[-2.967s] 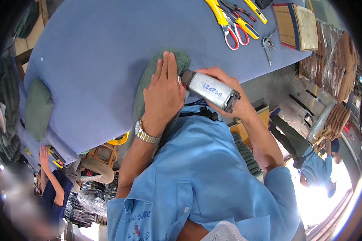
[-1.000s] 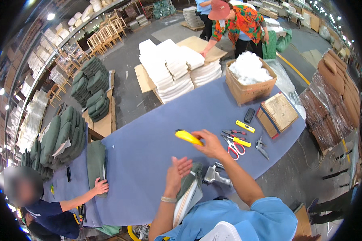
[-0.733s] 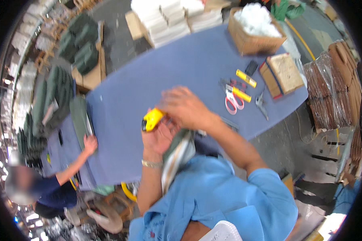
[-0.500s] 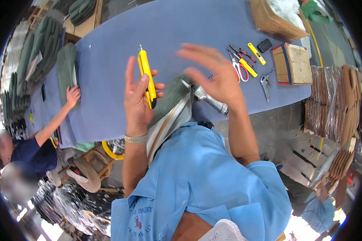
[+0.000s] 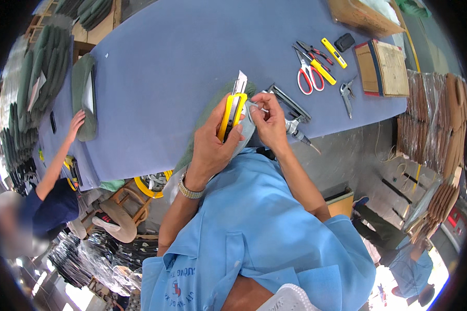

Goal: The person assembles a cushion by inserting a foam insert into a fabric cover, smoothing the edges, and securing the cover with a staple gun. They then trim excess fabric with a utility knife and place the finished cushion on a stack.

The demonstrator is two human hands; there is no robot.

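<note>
My left hand (image 5: 211, 145) grips a yellow utility knife (image 5: 228, 120), its blade extended and pointing away from me. Just right of it, my right hand (image 5: 271, 126) pinches the edge of light grey fabric (image 5: 248, 130) with thumb and fingers. That fabric belongs to a dark green cushion (image 5: 211, 110) lying at the near edge of the table against my body, partly hidden by my hands. Beyond my right fingers lies a metal staple gun (image 5: 294, 108) with an air fitting.
On the blue table (image 5: 155, 78) lie red-handled scissors (image 5: 310, 78), pliers (image 5: 319, 53), a yellow cutter (image 5: 333, 53), a black block (image 5: 344, 42) and an air blow gun (image 5: 346, 97). A cardboard box (image 5: 389, 67) stands right. Leftward, a co-worker's hand (image 5: 77, 124) touches another green cushion (image 5: 83, 78).
The knife's blade is now much further out, and my left hand has moved right with it to the cushion. My right hand has come down from the air and taken hold of the fabric edge.
</note>
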